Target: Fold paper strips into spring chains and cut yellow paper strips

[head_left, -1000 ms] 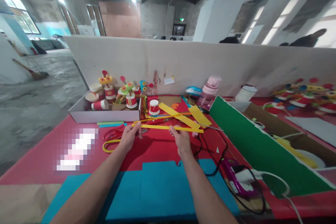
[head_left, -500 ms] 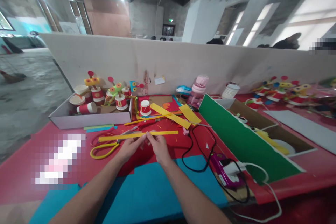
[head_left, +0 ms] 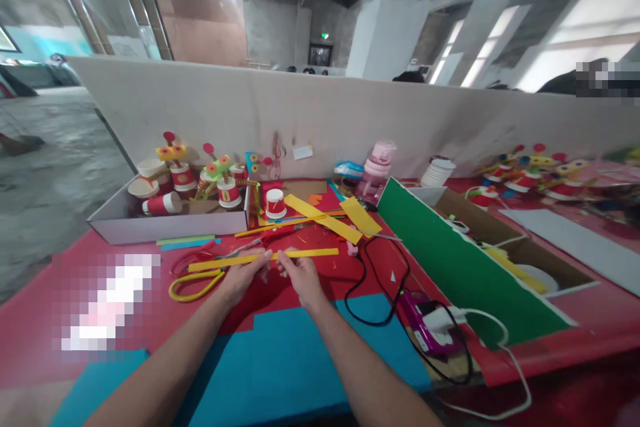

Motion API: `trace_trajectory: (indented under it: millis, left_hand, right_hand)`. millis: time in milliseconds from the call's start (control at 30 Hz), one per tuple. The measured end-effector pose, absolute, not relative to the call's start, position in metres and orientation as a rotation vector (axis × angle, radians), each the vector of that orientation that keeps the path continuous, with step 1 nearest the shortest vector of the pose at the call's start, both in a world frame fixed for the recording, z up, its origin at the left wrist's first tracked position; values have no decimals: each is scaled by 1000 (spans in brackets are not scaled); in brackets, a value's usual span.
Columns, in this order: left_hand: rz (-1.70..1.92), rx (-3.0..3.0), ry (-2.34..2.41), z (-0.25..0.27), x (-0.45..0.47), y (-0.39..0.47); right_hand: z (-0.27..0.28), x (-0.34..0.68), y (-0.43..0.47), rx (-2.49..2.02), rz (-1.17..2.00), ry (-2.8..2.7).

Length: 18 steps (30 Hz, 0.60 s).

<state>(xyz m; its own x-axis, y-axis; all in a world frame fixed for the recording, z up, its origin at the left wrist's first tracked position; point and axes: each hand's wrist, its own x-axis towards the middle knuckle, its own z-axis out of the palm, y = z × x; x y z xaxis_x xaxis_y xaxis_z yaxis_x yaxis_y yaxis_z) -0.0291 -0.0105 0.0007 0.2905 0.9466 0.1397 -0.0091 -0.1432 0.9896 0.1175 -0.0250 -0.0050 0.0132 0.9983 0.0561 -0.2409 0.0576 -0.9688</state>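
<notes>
A long, narrow yellow paper strip (head_left: 313, 253) stretches level above the red table. Near its middle, my left hand (head_left: 249, 273) pinches it between thumb and fingers. My right hand (head_left: 299, 273) grips the same strip a short way to the right, thumb on top. Just left of my left hand lie scissors with yellow handles (head_left: 193, 288), partly under the strip's left end. Red-handled scissors (head_left: 193, 259) rest behind them. Wider yellow paper strips (head_left: 325, 219) lie crossed beyond my hands, close to a red and white paper cup (head_left: 275, 203).
A white box (head_left: 170, 227) at left holds cup figures. On the right stand a green-sided box (head_left: 465, 267) and a purple power strip (head_left: 430, 327) with cables. Blue sheets (head_left: 300, 360) cover the front edge. A white partition (head_left: 320, 113) runs behind the table.
My left hand has shifted slightly left along the strip, so the gap between my hands is a little wider. The strip stays nearly in place.
</notes>
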Motion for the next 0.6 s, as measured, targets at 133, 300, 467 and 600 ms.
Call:
trace_trajectory:
  millis: [133,300,467,600]
  left_hand:
    - [1123,1448,999,2,-32,-7]
    - [1173,1428,1034,3,-39,-4]
    - [1246,1347,1023,13,-50,-1]
    - [1340,1188,958,18,-54,0]
  right_hand:
    - [-5,124,-22,-1067,1236,-986]
    - [-1,149,-14,-1111,1114,-864]
    - [-3,171,-4,-1032,988,-689]
    - [-4,165,-6,-1052,1043,-769]
